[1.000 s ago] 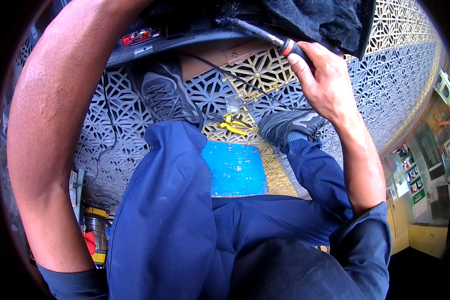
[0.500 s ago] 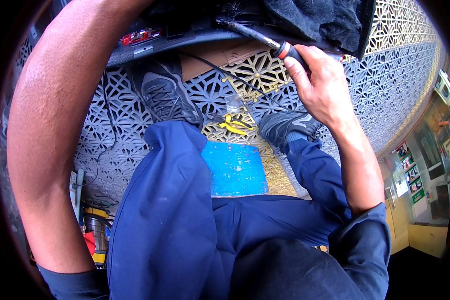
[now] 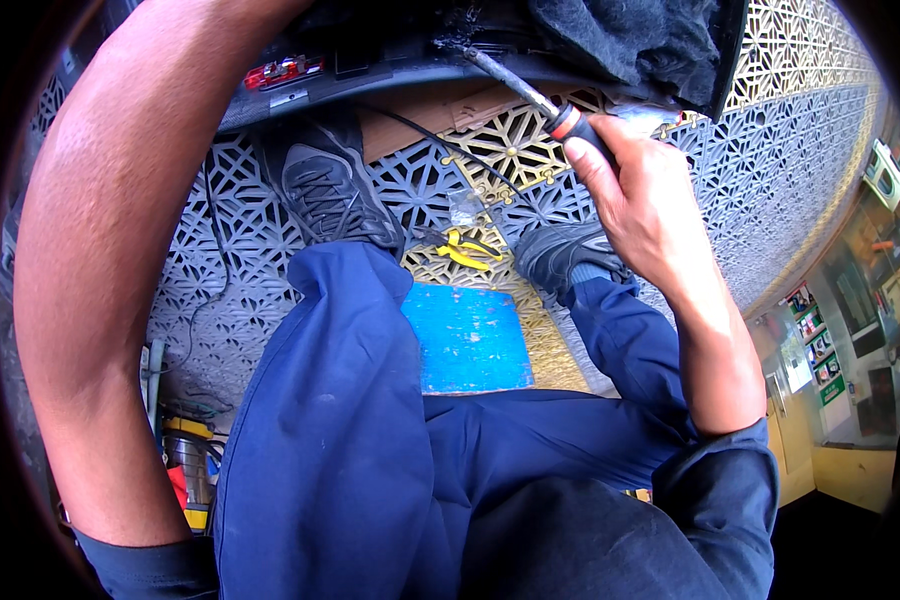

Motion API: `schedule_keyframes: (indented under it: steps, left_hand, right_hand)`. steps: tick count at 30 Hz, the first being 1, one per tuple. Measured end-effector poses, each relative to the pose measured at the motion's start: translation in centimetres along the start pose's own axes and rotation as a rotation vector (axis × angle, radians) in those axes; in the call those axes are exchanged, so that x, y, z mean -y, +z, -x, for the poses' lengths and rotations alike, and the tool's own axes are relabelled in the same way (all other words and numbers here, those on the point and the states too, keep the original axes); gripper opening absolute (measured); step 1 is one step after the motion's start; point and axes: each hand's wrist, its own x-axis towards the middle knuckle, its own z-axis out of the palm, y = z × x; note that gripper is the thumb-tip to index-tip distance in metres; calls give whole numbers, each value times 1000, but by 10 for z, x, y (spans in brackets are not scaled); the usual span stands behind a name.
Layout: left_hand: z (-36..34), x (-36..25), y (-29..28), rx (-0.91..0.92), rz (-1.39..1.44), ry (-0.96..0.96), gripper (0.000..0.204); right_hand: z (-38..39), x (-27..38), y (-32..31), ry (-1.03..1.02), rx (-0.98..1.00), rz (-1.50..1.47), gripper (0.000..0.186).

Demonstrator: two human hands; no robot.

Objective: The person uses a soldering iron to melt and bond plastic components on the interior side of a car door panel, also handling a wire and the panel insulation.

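My right hand [image 3: 655,205] is closed round the red-and-black handle of what looks like a soldering iron [image 3: 515,83]. Its grey metal barrel points up and left. The tip is close to a shiny, rough patch on a large black curved panel [image 3: 390,85], and I cannot tell whether they touch. My left arm [image 3: 100,250] reaches up past the top edge, so the left hand is out of sight. Dark fluffy cloth [image 3: 630,40] lies on the panel, right of the barrel. A red translucent piece [image 3: 282,73] sits on the panel's left part.
Yellow-and-black pliers [image 3: 465,248] lie on the grey and yellow lattice floor tiles between my shoes. Nearer is a worn blue board [image 3: 470,340]. A black cable [image 3: 420,128] crosses the tiles, and cardboard [image 3: 410,138] lies under the panel. Tools [image 3: 190,470] stand by my left leg.
My right hand has come slightly nearer to me, drawing the soldering iron's tip a little back and to the right. The left arm has hardly moved.
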Motion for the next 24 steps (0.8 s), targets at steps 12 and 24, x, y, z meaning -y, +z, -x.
schedule_keyframes:
  steps: [12,24]
  left_hand:
    - [-1,1,1,-1,26,1,31]
    - [0,0,0,-9,13,-5,30]
  right_hand:
    - [-2,34,-14,25,28,17,33]
    - [-11,49,-26,133,80,-121,39]
